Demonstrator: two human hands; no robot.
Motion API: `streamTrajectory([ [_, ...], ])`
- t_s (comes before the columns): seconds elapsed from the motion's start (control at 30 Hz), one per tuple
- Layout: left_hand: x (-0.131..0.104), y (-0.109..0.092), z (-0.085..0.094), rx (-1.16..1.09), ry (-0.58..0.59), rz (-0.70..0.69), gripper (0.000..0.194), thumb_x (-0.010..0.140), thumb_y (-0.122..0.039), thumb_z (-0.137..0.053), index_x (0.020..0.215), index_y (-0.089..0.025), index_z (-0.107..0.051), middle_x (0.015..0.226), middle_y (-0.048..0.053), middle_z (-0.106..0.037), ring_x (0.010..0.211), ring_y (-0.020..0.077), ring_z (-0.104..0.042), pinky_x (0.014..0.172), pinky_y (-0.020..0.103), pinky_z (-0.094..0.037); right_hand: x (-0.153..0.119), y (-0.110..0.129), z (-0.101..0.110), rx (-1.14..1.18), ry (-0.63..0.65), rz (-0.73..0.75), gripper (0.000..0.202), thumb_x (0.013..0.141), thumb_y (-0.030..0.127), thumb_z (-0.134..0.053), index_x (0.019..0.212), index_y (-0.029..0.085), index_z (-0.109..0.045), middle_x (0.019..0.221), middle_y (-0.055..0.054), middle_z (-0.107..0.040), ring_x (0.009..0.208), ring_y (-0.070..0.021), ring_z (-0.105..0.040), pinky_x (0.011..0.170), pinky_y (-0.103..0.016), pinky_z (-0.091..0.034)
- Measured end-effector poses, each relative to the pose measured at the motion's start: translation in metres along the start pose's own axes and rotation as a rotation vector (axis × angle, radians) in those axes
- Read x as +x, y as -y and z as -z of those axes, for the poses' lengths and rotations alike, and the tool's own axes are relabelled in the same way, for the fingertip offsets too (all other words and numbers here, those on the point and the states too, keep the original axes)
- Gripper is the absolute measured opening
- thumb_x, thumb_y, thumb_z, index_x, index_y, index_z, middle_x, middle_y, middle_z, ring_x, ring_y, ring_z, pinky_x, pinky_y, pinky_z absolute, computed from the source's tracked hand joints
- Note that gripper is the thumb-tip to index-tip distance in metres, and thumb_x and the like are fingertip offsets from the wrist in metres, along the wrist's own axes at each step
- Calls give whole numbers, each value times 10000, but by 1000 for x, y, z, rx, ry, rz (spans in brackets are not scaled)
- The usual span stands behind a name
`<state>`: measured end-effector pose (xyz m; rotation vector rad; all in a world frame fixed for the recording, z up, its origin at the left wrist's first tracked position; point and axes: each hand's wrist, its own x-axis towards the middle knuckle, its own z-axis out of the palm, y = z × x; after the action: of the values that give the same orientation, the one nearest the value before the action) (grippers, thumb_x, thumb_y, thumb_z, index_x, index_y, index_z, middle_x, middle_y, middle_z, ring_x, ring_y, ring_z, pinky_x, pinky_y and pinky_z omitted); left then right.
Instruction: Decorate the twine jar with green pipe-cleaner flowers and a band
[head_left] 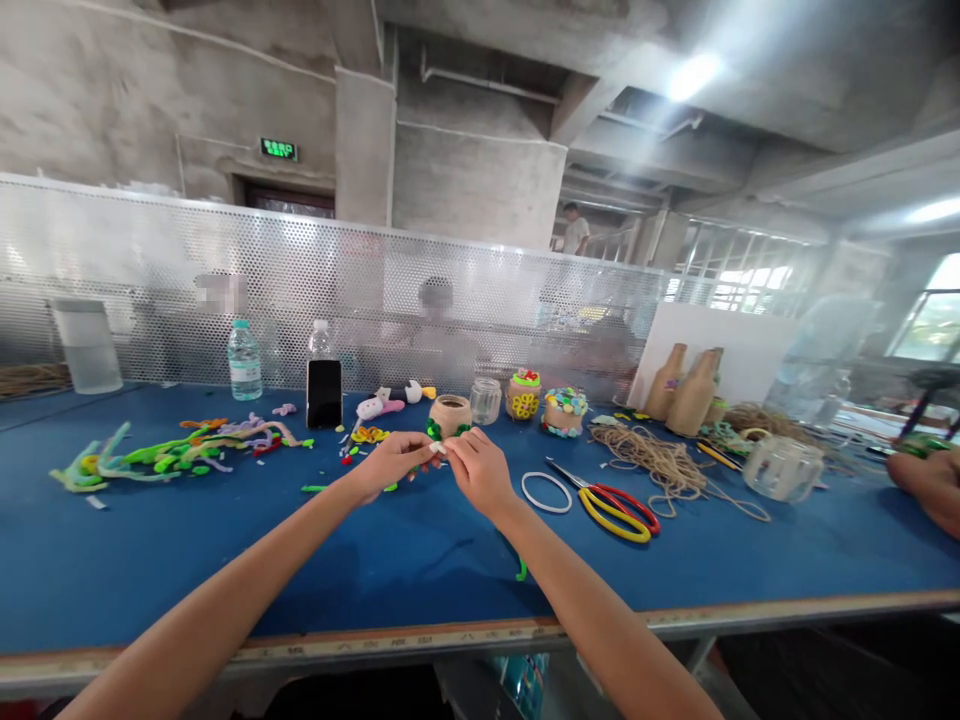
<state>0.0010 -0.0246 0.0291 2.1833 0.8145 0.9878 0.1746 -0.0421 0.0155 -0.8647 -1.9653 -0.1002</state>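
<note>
Left hand point(394, 465) and right hand point(478, 470) pinch a white piece point(437, 448) just in front of the beige jar point(451, 417); a slack pinch could drop it. Scissors point(591, 490) right of jar, nearer. Bottle point(244, 366) left of jar, farther off.

Your left hand point(395, 464) and right hand point(477, 468) meet over the middle of the bench point(405, 600), a small piece point(438, 448) between their fingertips and a jar point(451, 408) just behind, with a glass jar point(486, 402) and two more jars point(523, 398) to its right. To your left lies a pile of pipe cleaners point(180, 453), with a water bottle point(244, 362) behind it and a phone point(324, 394) at its right end, toward the back edge. To your right, a ring point(547, 511) lies beside scissors point(611, 508), then twine point(660, 460), with bottles point(694, 392) behind it before a panel point(705, 335).
</note>
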Motion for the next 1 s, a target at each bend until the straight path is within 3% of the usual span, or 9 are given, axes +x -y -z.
streamTrajectory([
  [0.13, 0, 3, -2, 58, -77, -62, 325, 858, -406, -459, 800, -123, -607, 729, 57, -661, 599, 117, -566, 490, 193, -419, 0, 0, -7, 108, -3, -134, 294, 905, 290, -400, 681, 166, -546, 605, -16, -506, 599, -151, -485, 578, -273, -394],
  [0.27, -3, 1, -4, 193, -174, -186, 267, 847, -345, -478, 762, -136, -621, 745, 69, -639, 706, 156, -567, 623, 257, -446, 0, -9, -17, 216, 86, -251, 353, 933, 335, -421, 652, 143, -514, 514, 60, -431, 430, -73, -427, 428, -199, -366],
  [0.47, -7, 2, -3, 331, -121, -299, 190, 819, -289, -496, 826, -160, -636, 830, 89, -629, 831, 204, -546, 799, 359, -424, 0, -14, -17, 228, 118, -277, 322, 925, 344, -455, 690, 133, -517, 535, 70, -435, 415, -55, -406, 423, -187, -366],
  [0.57, -4, 4, -2, 297, -148, -254, 252, 856, -320, -445, 813, -149, -625, 829, 94, -624, 837, 209, -539, 793, 363, -421, -1, -5, -11, 159, 48, -217, 315, 915, 294, -404, 638, 166, -480, 527, 51, -391, 466, -96, -404, 469, -228, -343],
  [0.7, 1, 5, 0, 134, -108, -127, 339, 867, -388, -417, 734, -138, -603, 732, 66, -639, 715, 169, -578, 669, 288, -457, 0, 3, -4, 49, -12, -67, 213, 874, 246, -388, 699, 182, -490, 686, -34, -479, 675, -180, -462, 635, -304, -369],
  [0.87, 1, 7, 4, -76, 28, 15, 315, 825, -413, -486, 775, -137, -627, 751, 56, -673, 731, 152, -623, 681, 253, -489, 1, 2, -1, -20, 33, 65, 213, 895, 216, -362, 754, 183, -518, 745, -79, -528, 781, -225, -465, 725, -353, -383],
  [1.0, -1, 11, 2, -149, 68, 64, 305, 806, -399, -501, 786, -124, -632, 756, 75, -671, 699, 142, -616, 650, 250, -486, 0, 1, 0, -23, 63, 89, 202, 896, 214, -384, 762, 185, -533, 757, -80, -543, 777, -224, -467, 745, -365, -392],
])
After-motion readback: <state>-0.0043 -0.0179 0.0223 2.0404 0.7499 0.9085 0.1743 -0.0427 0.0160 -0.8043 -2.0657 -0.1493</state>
